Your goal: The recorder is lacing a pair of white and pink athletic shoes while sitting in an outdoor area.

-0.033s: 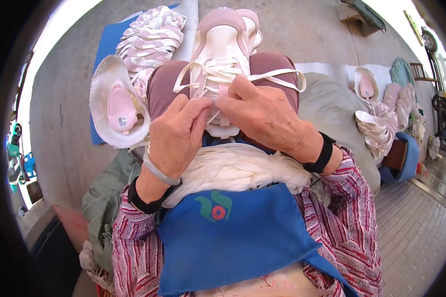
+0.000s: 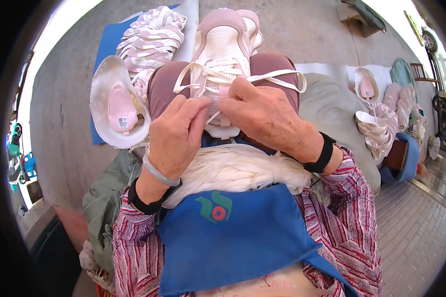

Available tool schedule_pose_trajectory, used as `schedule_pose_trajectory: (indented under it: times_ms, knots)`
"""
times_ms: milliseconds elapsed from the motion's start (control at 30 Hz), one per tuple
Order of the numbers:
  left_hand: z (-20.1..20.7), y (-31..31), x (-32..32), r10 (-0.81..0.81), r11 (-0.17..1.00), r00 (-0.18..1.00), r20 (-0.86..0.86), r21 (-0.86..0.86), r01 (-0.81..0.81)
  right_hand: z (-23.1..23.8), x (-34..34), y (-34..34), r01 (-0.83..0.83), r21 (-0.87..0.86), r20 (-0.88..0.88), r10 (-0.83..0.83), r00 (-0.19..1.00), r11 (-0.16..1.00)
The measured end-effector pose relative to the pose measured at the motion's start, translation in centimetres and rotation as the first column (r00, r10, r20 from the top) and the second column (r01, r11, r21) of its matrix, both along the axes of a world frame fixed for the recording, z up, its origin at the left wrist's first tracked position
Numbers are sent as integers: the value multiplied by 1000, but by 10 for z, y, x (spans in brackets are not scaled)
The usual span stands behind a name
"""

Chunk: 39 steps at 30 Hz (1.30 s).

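A white and pale pink shoe upper lies between my knees, its heel end toward me. White shoelace zigzags across its front, with a loose loop on either side. My left hand pinches thumb and forefinger at the left edge of the lacing. Opposite it, my right hand has its fingers curled by the pink tongue. A short strand of lace slants between the fingertips, which largely hide their hold on it. A thick bundle of white laces rests across my lap, above a blue apron.
Stacked pink and white uppers lie on a blue sheet at the left, with one opened upper beside my knee. More uppers sit at the right near a blue container. Grey-green cloth spreads beside my right leg.
My fingertips have drawn very slightly apart over the lacing. The shoe upper and everything around it look the same.
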<state>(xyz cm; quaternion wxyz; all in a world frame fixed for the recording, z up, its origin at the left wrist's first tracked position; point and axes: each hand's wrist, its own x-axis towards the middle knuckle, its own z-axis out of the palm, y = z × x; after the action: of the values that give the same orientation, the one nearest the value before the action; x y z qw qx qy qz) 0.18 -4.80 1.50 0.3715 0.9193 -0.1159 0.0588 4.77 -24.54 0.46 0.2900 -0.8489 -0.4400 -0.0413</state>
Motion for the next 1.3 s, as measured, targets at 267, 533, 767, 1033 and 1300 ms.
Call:
schedule_pose_trajectory:
  times_ms: [267,533,767,1033,1300]
  knots:
    - [-2,-3,11,8,998,994,109,-60,-2,21,8,-10,-30,157,-315,79,946,987]
    - [1,7,1,-130,988,991,-7,77,131,30,6,-19,-68,41,-345,78,935,997]
    - [-2,1,7,65,971,998,19,-231,-59,42,5,-27,-220,-11,-555,177,813,975]
    - [-6,-2,18,47,997,987,154,-72,-36,30,2,-13,256,248,-399,-142,906,934]
    - [1,-5,24,-7,998,994,106,66,0,15,3,-4,258,109,-5,-259,966,960]
